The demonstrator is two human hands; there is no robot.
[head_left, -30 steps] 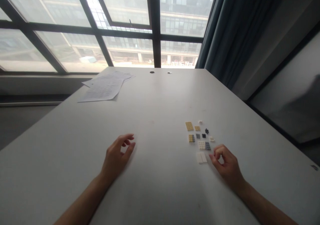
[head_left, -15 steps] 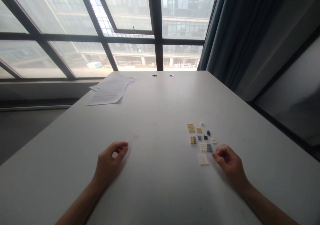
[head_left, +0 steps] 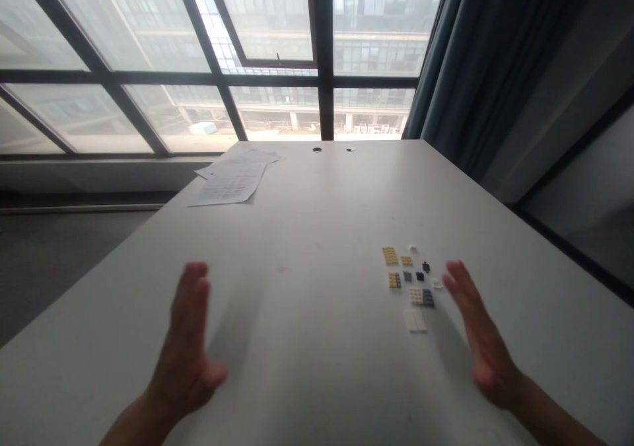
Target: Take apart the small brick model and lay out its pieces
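Observation:
My left hand (head_left: 185, 340) is raised over the left part of the white table (head_left: 307, 287), fingers stretched forward and thumb apart, holding nothing. Just right of the small building bricks, my right hand (head_left: 478, 334) is also lifted, open and bare. Closest to it are a small white piece (head_left: 436, 283) and a dark grey brick (head_left: 428, 298). Beside that lies a cream studded brick (head_left: 416, 297), with flat white tiles (head_left: 415, 321) nearer me. Farther back are a tan plate (head_left: 389, 256), a smaller tan piece (head_left: 406, 260), a tan-and-grey piece (head_left: 394, 280) and black pieces (head_left: 420, 276).
Printed papers (head_left: 230, 180) lie at the table's far left. Two round holes, one of them a dark grommet (head_left: 317, 149), sit near the far edge. Beyond are windows (head_left: 277, 112) and a dark curtain (head_left: 448, 69) at the right.
Both hands have opened from curled fingers to stretched ones and risen off the table, moving outward. The view has shifted slightly left; the bricks lie in the same arrangement.

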